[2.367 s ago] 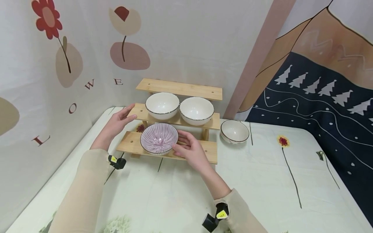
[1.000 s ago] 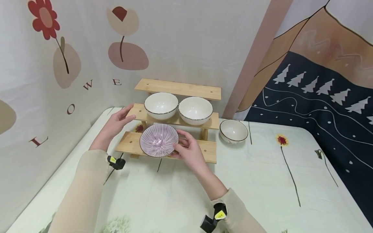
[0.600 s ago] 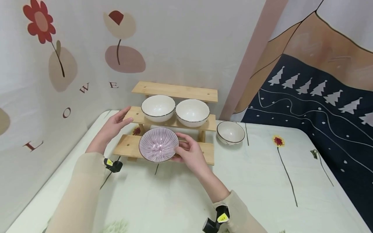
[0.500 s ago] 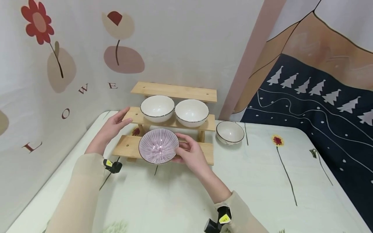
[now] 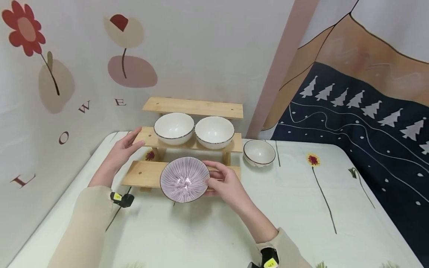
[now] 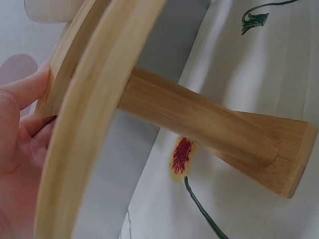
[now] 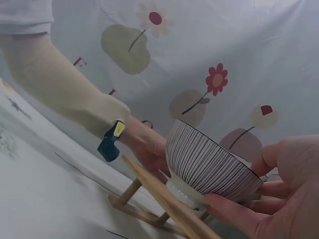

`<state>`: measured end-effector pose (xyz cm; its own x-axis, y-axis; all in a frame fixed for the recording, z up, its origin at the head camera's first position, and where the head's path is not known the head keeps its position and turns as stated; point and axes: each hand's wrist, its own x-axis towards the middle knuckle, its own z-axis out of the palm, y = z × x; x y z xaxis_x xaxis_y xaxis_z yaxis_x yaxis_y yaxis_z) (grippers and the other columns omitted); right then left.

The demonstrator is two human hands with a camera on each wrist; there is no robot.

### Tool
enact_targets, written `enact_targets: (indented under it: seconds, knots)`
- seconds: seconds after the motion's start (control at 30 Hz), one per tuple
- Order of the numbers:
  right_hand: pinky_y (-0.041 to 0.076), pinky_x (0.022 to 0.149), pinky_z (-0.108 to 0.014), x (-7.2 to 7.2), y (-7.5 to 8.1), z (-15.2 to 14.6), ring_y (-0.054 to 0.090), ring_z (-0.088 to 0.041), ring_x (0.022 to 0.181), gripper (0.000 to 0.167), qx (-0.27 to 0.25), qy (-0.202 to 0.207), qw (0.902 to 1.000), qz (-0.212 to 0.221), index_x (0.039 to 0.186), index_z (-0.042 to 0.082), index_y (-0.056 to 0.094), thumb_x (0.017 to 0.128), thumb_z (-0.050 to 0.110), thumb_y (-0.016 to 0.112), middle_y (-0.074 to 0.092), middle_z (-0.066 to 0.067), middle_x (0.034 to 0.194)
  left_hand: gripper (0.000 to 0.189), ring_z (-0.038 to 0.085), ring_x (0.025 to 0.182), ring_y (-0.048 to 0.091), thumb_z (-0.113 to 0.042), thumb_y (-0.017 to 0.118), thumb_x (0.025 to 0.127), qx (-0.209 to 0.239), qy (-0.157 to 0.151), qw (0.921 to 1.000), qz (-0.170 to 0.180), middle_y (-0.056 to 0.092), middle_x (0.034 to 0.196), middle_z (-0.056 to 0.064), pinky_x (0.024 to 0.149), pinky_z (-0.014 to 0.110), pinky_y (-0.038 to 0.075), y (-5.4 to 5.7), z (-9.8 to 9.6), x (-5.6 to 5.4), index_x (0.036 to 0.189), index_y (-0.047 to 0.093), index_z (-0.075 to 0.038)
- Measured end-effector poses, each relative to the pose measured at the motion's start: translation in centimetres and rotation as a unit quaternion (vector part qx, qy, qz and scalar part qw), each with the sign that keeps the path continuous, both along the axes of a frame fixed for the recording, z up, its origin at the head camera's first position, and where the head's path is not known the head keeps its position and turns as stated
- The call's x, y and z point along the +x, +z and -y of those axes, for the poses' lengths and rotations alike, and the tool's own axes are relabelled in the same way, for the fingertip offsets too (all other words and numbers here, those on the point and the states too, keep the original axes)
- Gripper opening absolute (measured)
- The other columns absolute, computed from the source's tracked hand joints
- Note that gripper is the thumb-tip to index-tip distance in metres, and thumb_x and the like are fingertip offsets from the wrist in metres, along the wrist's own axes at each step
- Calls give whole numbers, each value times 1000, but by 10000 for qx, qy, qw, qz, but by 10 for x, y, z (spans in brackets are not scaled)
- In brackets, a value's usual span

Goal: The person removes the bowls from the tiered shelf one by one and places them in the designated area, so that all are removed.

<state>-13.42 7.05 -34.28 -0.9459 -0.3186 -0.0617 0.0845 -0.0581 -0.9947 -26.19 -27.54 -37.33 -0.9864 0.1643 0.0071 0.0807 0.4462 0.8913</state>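
Observation:
My right hand (image 5: 229,185) pinches the right rim of a purple-striped bowl (image 5: 185,179), thumb on the near side and fingers behind. The bowl is tilted toward the camera and held in front of the lowest board of a three-tier wooden display stand (image 5: 144,174). In the right wrist view, the bowl's striped outside (image 7: 207,162) and pale foot show above a board edge. My left hand (image 5: 117,154) holds the left end of the middle board; the left wrist view has its thumb and fingers (image 6: 32,87) around the board end.
Two white bowls with dark rims, a left one (image 5: 174,129) and a right one (image 5: 214,133), sit side by side on the middle board. A smaller white bowl (image 5: 259,153) stands on the flowered tablecloth (image 5: 288,201) right of the stand. Printed curtains hang behind.
The striped bowl has come off the lowest board, toward the camera, in my right hand. My left hand stays at the middle board. The whole scene has shifted left in the view.

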Motion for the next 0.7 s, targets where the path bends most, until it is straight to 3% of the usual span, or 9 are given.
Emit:
enact_targets:
  seconds: [0.7]
  knots:
    - [64, 80, -43, 1, -1, -37, 72, -23, 99, 54, 404, -11, 9992, -53, 145, 1, 48, 91, -3, 51, 60, -30, 135, 73, 38, 154, 10, -35, 53, 104, 69, -43, 9999, -125, 8, 168, 13, 125, 57, 14, 5, 1, 3, 161, 14, -12]
